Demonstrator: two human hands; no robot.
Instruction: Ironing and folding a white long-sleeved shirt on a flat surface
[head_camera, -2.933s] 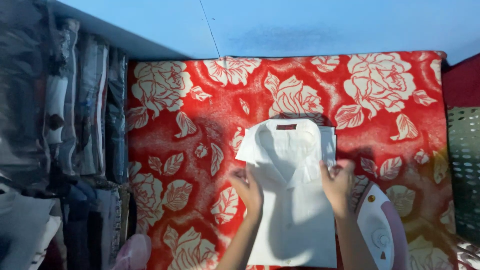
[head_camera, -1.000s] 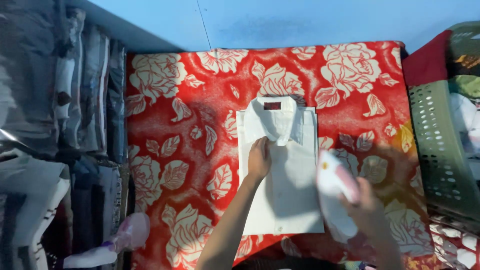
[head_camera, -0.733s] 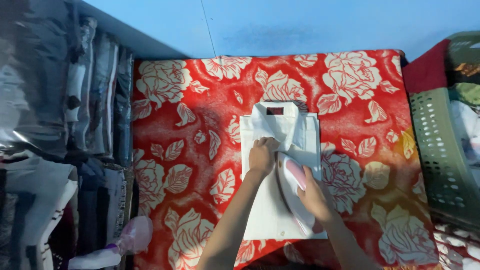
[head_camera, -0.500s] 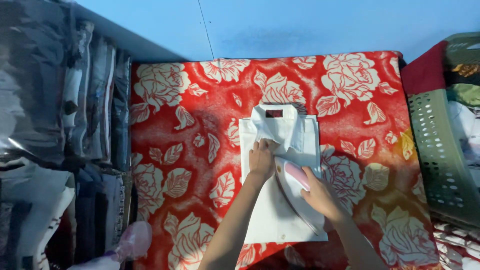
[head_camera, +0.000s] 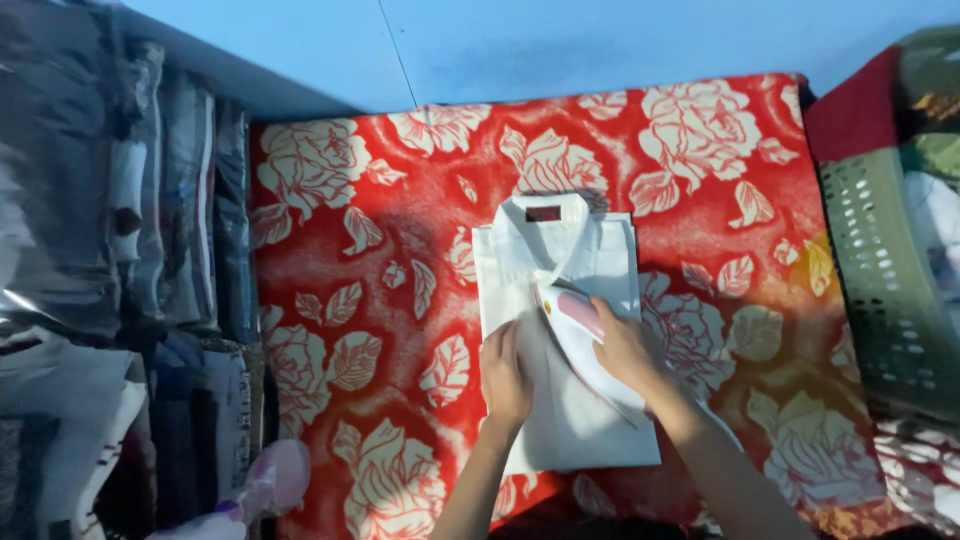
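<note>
A folded white shirt (head_camera: 590, 260) with a dark collar label lies collar-up on a red blanket with white roses (head_camera: 380, 240). My left hand (head_camera: 507, 375) rests flat on the shirt's lower left, fingers together, holding the cloth down. My right hand (head_camera: 625, 348) grips the pink handle of a white and pink iron (head_camera: 578, 325), whose tip points up-left toward the collar. The iron's soleplate sits on the middle of the shirt.
A green perforated laundry basket (head_camera: 885, 290) with clothes stands at the right edge. Wrapped and stacked folded garments (head_camera: 150, 230) fill the left side. A pale purple spray bottle (head_camera: 265, 485) lies at the lower left. A blue wall (head_camera: 560, 45) runs behind the blanket.
My right hand brought the iron from the right side onto the shirt and slid it up toward the collar. My left hand moved down from the chest to the lower left of the shirt.
</note>
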